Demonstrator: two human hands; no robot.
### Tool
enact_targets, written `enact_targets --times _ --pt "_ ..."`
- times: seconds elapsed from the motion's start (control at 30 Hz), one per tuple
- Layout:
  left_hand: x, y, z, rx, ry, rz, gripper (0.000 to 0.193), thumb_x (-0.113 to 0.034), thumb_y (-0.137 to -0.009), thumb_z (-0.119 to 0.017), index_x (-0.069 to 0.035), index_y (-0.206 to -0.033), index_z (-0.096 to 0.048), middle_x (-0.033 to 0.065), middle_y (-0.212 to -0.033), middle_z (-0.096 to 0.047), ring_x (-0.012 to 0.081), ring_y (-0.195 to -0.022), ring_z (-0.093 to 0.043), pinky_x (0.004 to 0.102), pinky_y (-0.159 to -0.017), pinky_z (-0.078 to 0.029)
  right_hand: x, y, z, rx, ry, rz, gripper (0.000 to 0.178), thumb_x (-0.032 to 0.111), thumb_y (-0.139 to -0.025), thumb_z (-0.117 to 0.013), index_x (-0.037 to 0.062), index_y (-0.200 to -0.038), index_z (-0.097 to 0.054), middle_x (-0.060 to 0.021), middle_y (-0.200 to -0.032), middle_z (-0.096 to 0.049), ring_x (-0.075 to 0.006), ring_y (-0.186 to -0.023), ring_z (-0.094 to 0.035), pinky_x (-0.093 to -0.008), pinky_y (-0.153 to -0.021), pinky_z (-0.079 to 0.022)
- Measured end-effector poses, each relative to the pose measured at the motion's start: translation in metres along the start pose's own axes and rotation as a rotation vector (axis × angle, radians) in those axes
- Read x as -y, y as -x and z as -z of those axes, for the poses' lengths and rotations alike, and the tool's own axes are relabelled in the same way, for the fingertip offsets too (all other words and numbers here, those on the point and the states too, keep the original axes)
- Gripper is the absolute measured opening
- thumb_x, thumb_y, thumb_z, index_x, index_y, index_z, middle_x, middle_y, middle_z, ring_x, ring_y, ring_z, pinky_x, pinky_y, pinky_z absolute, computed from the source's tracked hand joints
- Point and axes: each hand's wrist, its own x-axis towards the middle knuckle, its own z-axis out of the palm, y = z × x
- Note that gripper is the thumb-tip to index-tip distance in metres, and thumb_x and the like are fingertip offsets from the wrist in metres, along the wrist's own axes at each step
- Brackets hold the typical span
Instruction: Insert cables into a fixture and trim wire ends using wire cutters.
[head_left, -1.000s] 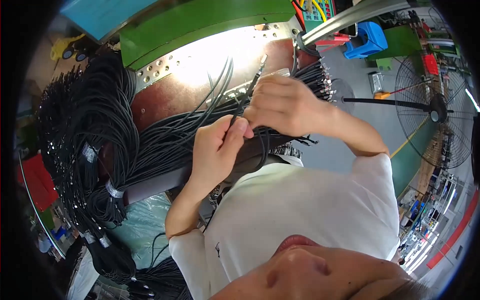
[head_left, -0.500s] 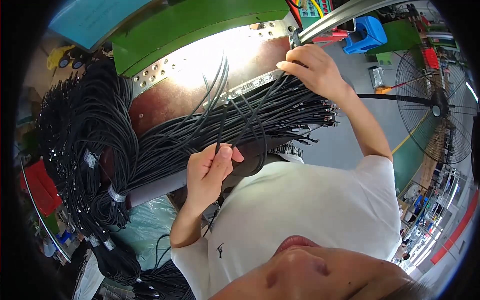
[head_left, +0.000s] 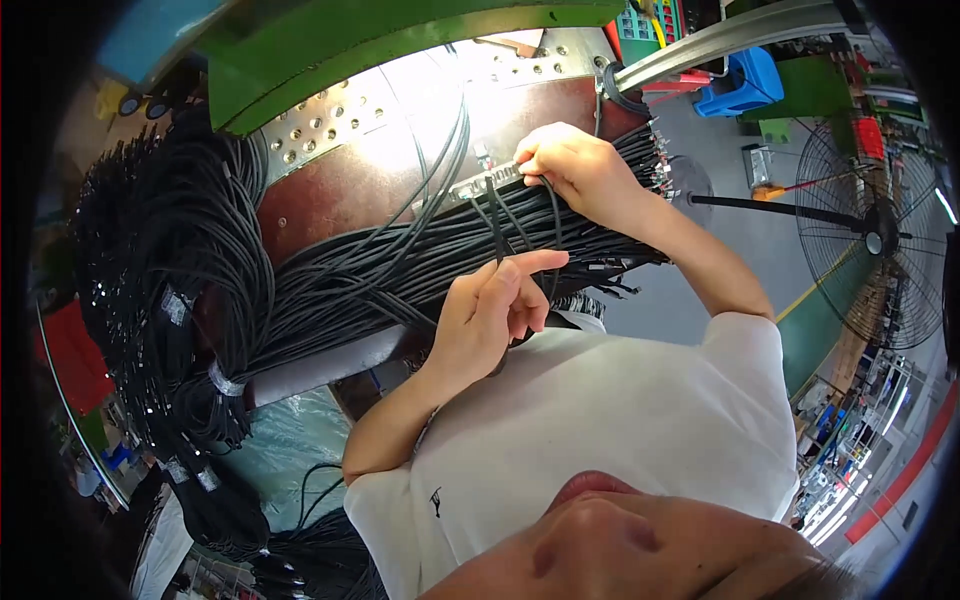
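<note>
My left hand is closed, its thumb pressing a black cable that runs up to a slotted metal strip; the index finger points out to the right. At the right part of this strip, my right hand pinches another black cable, which hangs down from the fingertips. The cable tip inside that pinch is hidden. Under both hands lies a thick bundle of black cables with small metal connectors at its right end. A few loose cables rise from the strip into the bright light.
Large tied hanks of black cable hang at the left. A green machine beam crosses above the brown worktop, beside a perforated metal plate. A metal rail slants at upper right. A black fan stands on the right.
My right hand has moved down and left from the rail to the metal strip. My left hand has shifted right, and its index finger now stretches out.
</note>
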Motion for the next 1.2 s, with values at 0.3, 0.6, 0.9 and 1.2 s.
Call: enact_targets --times 0.3,0.6,0.9,1.2 --pt "0.0 -0.008 0.004 0.061 0.028 -0.007 0.048 -0.029 -0.1 -0.024 0.004 -0.115 -0.057 0.0034 -0.059 -0.052 0.0061 -0.048 -0.043 0.0194 -0.046 -0.035 0.009 -0.017 0.036 0.008 0.013 -0.065 0.027 0.003 -0.074 -0.067 0.0075 -0.1 -0.064 -0.0081 -0.105 -0.06 -0.0275 -0.102 -0.054 -0.0372 -0.087 -0.045" --pt "-0.025 -0.01 0.012 -0.021 0.172 0.133 0.029 -0.021 -0.097 -0.041 0.003 -0.106 -0.056 -0.0008 -0.059 -0.05 0.0038 -0.047 -0.041 0.0178 -0.045 -0.033 0.034 -0.02 0.046 0.063 0.183 0.35 0.017 0.012 -0.075 -0.066 0.0074 -0.088 -0.058 -0.0038 -0.091 -0.059 -0.0239 -0.086 -0.057 -0.0366 -0.075 -0.047" --pt "-0.032 -0.015 0.007 0.135 0.34 0.141 0.026 -0.025 -0.096 -0.046 -0.003 -0.083 -0.052 -0.0019 -0.051 -0.044 0.0047 -0.042 -0.037 0.0197 -0.04 -0.028 0.055 -0.003 0.047 -0.113 -0.474 0.128 0.01 0.007 -0.08 -0.063 0.0042 -0.089 -0.06 -0.0077 -0.085 -0.06 -0.0216 -0.076 -0.06 -0.0299 -0.069 -0.048" --pt "-0.021 -0.024 -0.006 0.27 1.119 0.147 0.025 -0.027 -0.099 -0.036 -0.009 -0.086 -0.048 -0.0027 -0.048 -0.038 0.0082 -0.04 -0.033 0.0216 -0.038 -0.029 0.063 -0.036 0.029 -0.557 -1.506 -0.132 0.013 0.012 -0.095 -0.045 0.0032 -0.088 -0.051 -0.0063 -0.091 -0.055 -0.0117 -0.068 -0.051 -0.0293 -0.067 -0.049"
